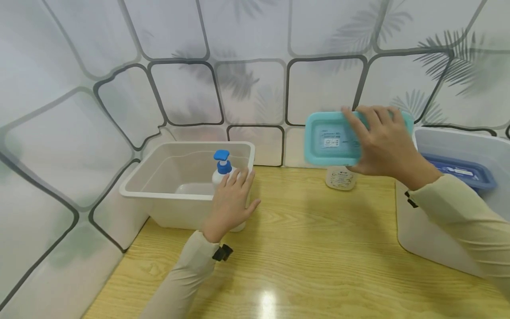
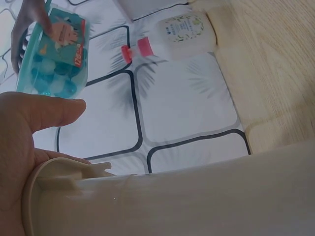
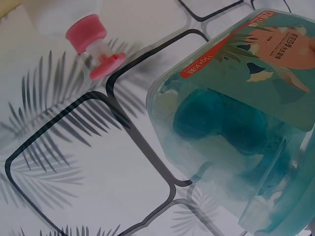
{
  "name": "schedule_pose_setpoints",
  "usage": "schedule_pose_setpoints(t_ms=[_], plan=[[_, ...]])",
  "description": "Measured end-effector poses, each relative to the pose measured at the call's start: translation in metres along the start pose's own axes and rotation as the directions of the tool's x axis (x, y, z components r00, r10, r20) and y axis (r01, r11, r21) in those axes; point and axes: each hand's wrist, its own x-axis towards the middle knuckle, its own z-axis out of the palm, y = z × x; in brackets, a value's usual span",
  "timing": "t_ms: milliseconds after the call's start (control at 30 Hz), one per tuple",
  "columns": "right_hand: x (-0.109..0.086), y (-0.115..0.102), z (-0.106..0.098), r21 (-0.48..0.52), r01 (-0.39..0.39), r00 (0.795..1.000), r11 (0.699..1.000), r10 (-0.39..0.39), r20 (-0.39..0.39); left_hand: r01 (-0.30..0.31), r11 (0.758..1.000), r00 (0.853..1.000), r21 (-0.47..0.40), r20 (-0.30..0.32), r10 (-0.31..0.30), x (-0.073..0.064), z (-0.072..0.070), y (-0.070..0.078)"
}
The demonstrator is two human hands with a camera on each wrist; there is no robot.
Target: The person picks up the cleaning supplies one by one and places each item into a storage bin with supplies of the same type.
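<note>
My right hand [image 1: 384, 144] grips a clear tub of laundry pods [image 1: 330, 137] by its long sides, up in the air with its teal lid turned toward me. Blue-green pods [image 3: 221, 118] show through the tub's wall in the right wrist view. My left hand [image 1: 231, 201] rests on the near right corner of a white plastic basin [image 1: 179, 212], fingers laid over the rim and thumb [image 2: 59, 112] sticking out. Inside the basin, by those fingertips, stands a white bottle with a blue pump [image 1: 223, 166].
A bottle with a pink pump [image 2: 182, 37] stands by the wall, mostly hidden behind the tub in the head view. At right is a large whitish bin [image 1: 422, 230] holding a blue-lidded container [image 1: 462, 170]. The wooden table [image 1: 311, 257] meets a patterned wall covering [image 1: 255, 88].
</note>
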Motion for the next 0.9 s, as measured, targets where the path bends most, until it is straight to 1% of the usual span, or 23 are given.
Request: schedule_pose_setpoints(t_ms=[200, 333, 467, 767, 900], plan=[[-0.005, 0.007, -0.002, 0.005, -0.004, 1.000, 1.000, 0.004, -0.023, -0.002, 1.000, 1.000, -0.004, -0.007, 0.002, 0.000, 0.001, 0.000], [-0.008, 0.012, -0.004, -0.003, -0.013, 1.000, 1.000, 0.013, -0.014, -0.002, 1.000, 1.000, -0.001, -0.005, 0.002, 0.001, 0.001, 0.000], [-0.012, 0.016, -0.007, -0.026, -0.022, 1.000, 0.999, 0.023, 0.011, -0.002, 1.000, 1.000, 0.002, 0.006, 0.002, 0.001, 0.000, 0.000], [-0.022, 0.026, -0.014, -0.041, -0.037, 0.999, 0.998, 0.038, 0.013, -0.007, 1.000, 1.000, -0.005, 0.011, 0.007, 0.000, 0.000, 0.000], [-0.026, 0.033, -0.016, -0.046, -0.048, 0.999, 0.998, 0.048, -0.007, -0.006, 1.000, 1.000, -0.013, 0.008, 0.006, 0.000, -0.001, 0.000]])
